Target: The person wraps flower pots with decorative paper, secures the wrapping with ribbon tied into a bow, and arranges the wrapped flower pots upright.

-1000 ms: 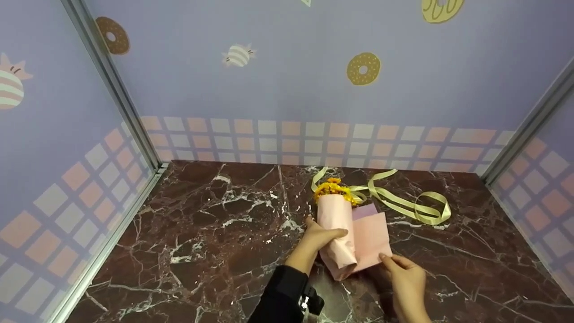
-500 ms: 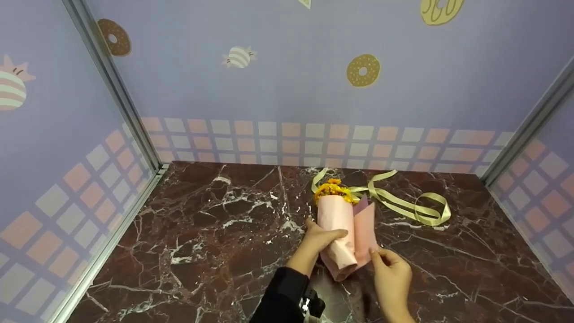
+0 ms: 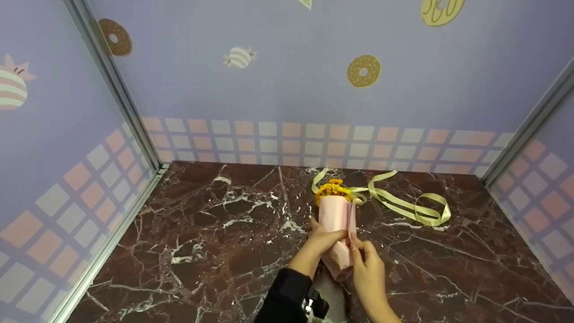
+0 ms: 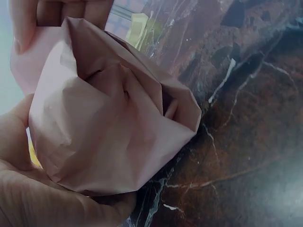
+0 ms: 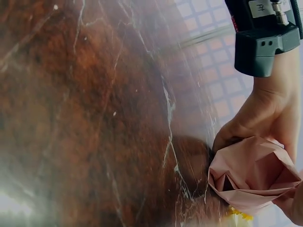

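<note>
A bouquet of yellow flowers (image 3: 334,190) lies on the marble-patterned table, rolled in pink wrapping paper (image 3: 334,211). My left hand (image 3: 319,242) grips the roll from its left side, the thumb across the front. The right hand (image 3: 368,269) pinches the loose edge of the paper close against the roll's right side. In the left wrist view the folded bottom of the wrapping paper (image 4: 99,127) shows an open, creased end, with fingers on both sides. The right wrist view shows the same paper end (image 5: 251,177) and a bit of yellow flowers (image 5: 240,213) below it. The stems are hidden inside.
A pale yellow-green ribbon (image 3: 403,207) lies in loose loops behind and to the right of the bouquet. Patterned wall panels (image 3: 269,80) rise at the back and both sides. The dark red marble-patterned table (image 3: 215,251) stretches out on both sides of the hands.
My right hand has moved left, drawing the loose flap of paper from spread out on the right to folded against the roll. The left hand has stayed nearly in place.
</note>
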The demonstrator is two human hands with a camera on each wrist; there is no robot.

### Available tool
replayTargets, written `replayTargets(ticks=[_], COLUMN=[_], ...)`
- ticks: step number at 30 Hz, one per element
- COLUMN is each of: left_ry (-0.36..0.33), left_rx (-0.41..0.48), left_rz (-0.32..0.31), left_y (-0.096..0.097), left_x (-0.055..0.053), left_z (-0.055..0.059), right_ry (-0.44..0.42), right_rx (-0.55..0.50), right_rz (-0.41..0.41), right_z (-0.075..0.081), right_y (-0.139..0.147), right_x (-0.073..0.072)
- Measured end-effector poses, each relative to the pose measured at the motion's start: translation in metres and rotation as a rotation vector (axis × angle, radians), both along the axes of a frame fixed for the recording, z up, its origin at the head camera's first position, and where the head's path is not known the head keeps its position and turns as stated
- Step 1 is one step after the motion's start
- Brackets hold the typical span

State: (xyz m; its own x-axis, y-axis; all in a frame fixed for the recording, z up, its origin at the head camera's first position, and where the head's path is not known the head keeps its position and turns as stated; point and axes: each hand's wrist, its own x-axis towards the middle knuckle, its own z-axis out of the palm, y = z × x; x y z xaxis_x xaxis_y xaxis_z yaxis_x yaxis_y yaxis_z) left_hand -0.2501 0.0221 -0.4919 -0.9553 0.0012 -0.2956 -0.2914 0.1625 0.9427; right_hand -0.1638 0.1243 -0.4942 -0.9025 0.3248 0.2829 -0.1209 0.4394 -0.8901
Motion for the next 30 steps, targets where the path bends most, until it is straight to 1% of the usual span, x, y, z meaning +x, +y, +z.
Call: replayTargets(ticks=[3,6,12,16,21,26,30], left_ry=[-0.002,-0.021,-0.067,-0.064,-0.067,-0.078,-0.074], left_rx=[0.022,0.065,0.166,0.156,0.13,0.154,0.183], left_rz=[-0.02,-0.03,-0.01,-0.012,0.002,0.019,0.022], left_y=[-0.001,-0.002,-0.002,-0.002,0.0,0.0,0.0], left_x=[-0.001,-0.001,-0.002,-0.001,-0.003,-0.002,-0.001], left_z=[-0.001,-0.002,0.002,0.003,0.001,0.002,0.003], right_ry=[0.017,0.044,0.089,0.117,0.198,0.288,0.321], right_rx=[0.026,0.066,0.159,0.243,0.364,0.471,0.569], right_rz=[0.016,0.026,0.033,0.058,0.102,0.126,0.145], right_z=[-0.002,-0.004,-0.009,-0.01,-0.013,-0.017,-0.018], right_y=[-0.003,-0.005,-0.006,-0.006,-0.005,-0.004,-0.004], right_x=[0.0,0.0,-0.001,-0.002,-0.002,0.002,0.009])
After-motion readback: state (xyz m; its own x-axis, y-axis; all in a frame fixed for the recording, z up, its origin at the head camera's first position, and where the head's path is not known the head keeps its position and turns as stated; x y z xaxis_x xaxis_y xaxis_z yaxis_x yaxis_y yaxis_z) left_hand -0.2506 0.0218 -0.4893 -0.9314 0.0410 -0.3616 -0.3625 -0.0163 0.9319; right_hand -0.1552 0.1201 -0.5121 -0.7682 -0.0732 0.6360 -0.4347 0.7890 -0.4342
